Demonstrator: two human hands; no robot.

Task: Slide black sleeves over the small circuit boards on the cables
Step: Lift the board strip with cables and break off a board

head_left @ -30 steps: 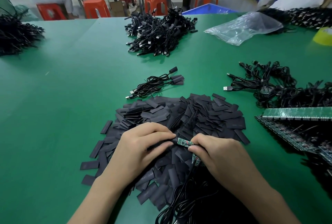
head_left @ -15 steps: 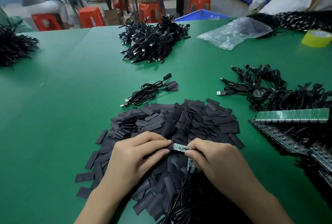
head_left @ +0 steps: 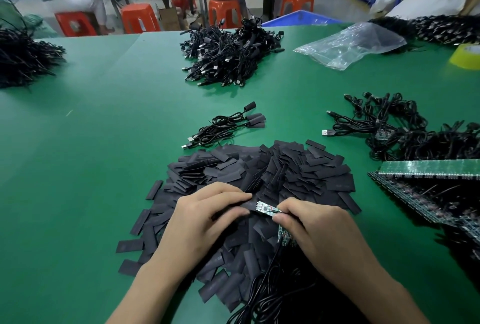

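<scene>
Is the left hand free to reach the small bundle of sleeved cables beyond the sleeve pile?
Probably not yet: the left hand pinches a black sleeve at the circuit board; the path to the bundle itself lies open.

Left hand point(head_left: 205, 219) pinches a black sleeve point(head_left: 247, 205) and right hand point(head_left: 319, 230) pinches a small circuit board point(head_left: 266, 208), with the board's end right at the sleeve's mouth and most of the green board bare between the fingers. Both hands sit over a big pile of sleeves point(head_left: 298, 167) on the green tabletop point(head_left: 104, 167). Just beyond the pile lies a small bundle of sleeved cables point(head_left: 223, 128), and farther back a large heap of cables point(head_left: 226, 56).
</scene>
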